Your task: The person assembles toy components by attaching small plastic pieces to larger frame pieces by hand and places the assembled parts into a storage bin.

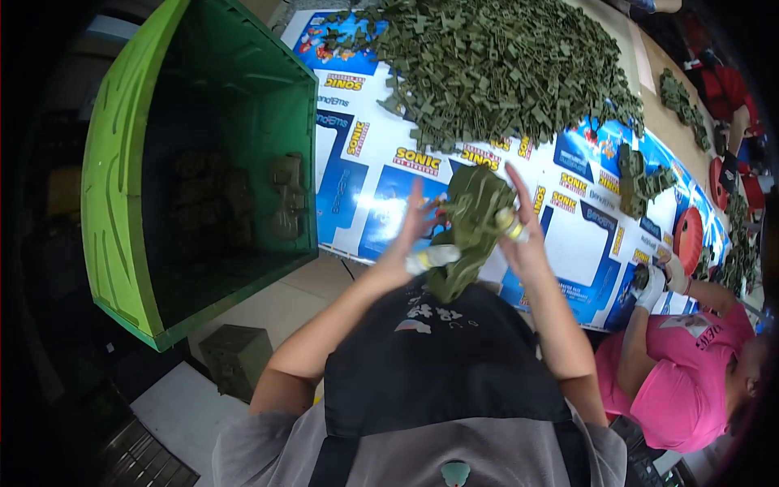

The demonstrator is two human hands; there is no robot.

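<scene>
An olive-green stack of small plastic parts (pixel 468 223) stands tilted between both my hands, above the front edge of the table. My left hand (pixel 415 235) presses against its left side, fingers up, with white tape on the thumb. My right hand (pixel 519 235) holds its right side, one finger raised, also taped. A large heap of the same olive-green parts (pixel 503 65) lies on the printed blue and white sheet (pixel 381 178) farther back.
A big green crate (pixel 122 187) stands tipped on its side at my left, with olive blocks stacked inside. An olive box (pixel 235 357) sits on the floor below it. At my right a person in a pink shirt (pixel 690 381) works with gloved hands. Red lids (pixel 690 235) lie nearby.
</scene>
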